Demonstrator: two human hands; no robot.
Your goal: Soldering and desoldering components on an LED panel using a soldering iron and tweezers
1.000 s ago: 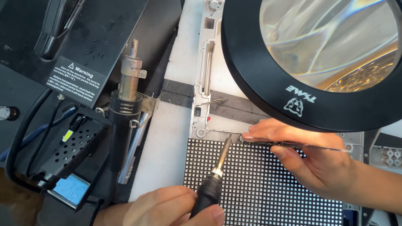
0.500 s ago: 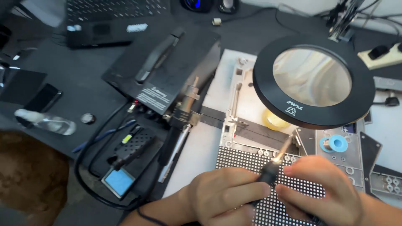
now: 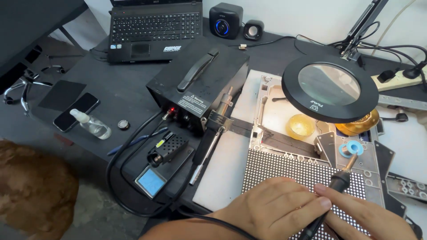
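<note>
Two hands at lower right grasp the soldering iron (image 3: 334,192), left hand (image 3: 271,209) fingers wrapped, right hand (image 3: 369,218) steadying; keep its tip low over the LED matrix panel (image 3: 275,166).
</note>
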